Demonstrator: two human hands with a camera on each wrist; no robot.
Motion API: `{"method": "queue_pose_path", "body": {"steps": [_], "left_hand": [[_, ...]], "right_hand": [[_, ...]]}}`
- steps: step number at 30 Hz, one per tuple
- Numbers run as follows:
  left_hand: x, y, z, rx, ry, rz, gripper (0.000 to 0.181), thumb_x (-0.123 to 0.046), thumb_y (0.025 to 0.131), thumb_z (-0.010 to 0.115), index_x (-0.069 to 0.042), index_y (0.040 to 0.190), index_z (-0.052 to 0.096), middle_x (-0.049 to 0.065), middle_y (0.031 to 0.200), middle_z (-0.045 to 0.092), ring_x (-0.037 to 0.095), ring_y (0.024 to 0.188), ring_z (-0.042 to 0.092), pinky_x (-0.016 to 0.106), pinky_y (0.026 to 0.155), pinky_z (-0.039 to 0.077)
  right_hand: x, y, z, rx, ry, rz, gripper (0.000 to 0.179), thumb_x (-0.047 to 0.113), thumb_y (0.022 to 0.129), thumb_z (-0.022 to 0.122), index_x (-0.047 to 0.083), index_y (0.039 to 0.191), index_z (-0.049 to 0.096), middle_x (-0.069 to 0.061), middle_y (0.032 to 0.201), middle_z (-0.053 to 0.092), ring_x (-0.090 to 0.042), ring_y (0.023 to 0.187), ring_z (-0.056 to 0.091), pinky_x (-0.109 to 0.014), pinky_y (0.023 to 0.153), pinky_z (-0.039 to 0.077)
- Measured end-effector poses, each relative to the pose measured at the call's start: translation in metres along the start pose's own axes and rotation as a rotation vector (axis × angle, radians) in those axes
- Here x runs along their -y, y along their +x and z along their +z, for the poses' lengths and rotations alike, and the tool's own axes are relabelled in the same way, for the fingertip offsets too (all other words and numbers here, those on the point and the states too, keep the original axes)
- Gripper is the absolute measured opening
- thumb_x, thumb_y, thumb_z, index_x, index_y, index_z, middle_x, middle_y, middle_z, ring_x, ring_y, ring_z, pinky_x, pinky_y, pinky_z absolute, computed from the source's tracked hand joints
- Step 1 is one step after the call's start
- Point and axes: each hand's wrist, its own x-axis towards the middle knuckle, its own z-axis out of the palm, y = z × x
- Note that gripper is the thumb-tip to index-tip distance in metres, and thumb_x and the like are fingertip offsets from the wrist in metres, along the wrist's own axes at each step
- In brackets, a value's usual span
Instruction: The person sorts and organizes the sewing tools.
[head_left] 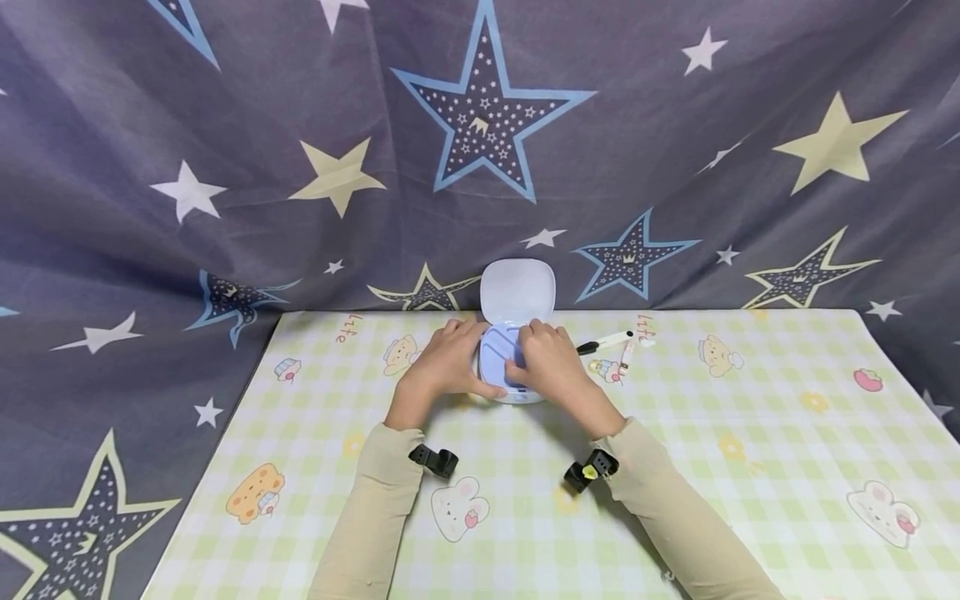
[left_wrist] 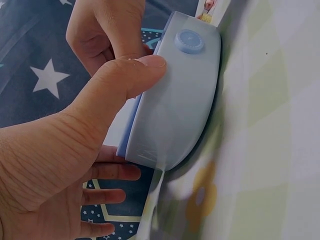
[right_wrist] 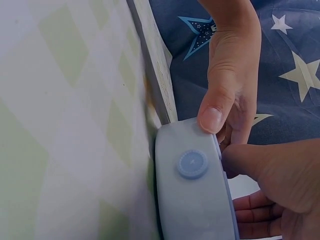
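A rounded white case (left_wrist: 175, 110) stands at the far edge of the table, its pale lid (head_left: 517, 289) raised at the back. Inside lies a blue tray (head_left: 492, 357) with raised dividers, and a round blue button (right_wrist: 192, 164) is on the front wall. My left hand (head_left: 447, 358) holds the left side of the case, thumb against the front. My right hand (head_left: 553, 357) is over the right part of the tray, thumb reaching down into it with the fingers bent. Whether those fingertips pinch anything is hidden.
A black-and-white pen-like item (head_left: 606, 342) lies right of the case, close to my right hand. A checked cloth with printed figures covers the table (head_left: 712, 517). Directly behind the far edge hangs a dark star-patterned curtain (head_left: 637, 150).
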Motion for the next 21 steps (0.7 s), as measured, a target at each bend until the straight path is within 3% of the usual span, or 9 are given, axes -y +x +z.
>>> {"method": "queue_pose_path", "body": {"steps": [12, 21], "left_hand": [[0.0005, 0.0007, -0.0001, 0.017, 0.003, -0.008, 0.108, -0.061, 0.064, 0.089, -0.012, 0.150, 0.045, 0.007, 0.143, 0.056, 0.031, 0.128, 0.048, 0.049, 0.112, 0.042], [0.0004, 0.0001, 0.0017, 0.014, 0.005, -0.001, 0.105, -0.061, 0.064, 0.089, -0.013, 0.148, 0.048, 0.006, 0.138, 0.059, 0.029, 0.119, 0.050, 0.048, 0.106, 0.045]], "right_hand": [[-0.0003, 0.0004, -0.0009, 0.014, 0.007, 0.004, 0.034, 0.028, 0.086, 0.076, -0.003, 0.093, 0.065, -0.012, 0.084, 0.060, -0.026, 0.073, 0.057, -0.044, 0.074, 0.052], [0.0005, -0.0008, -0.0017, 0.005, 0.011, -0.015, 0.034, 0.028, 0.085, 0.077, -0.004, 0.092, 0.065, -0.013, 0.083, 0.061, -0.026, 0.073, 0.056, -0.044, 0.072, 0.052]]}}
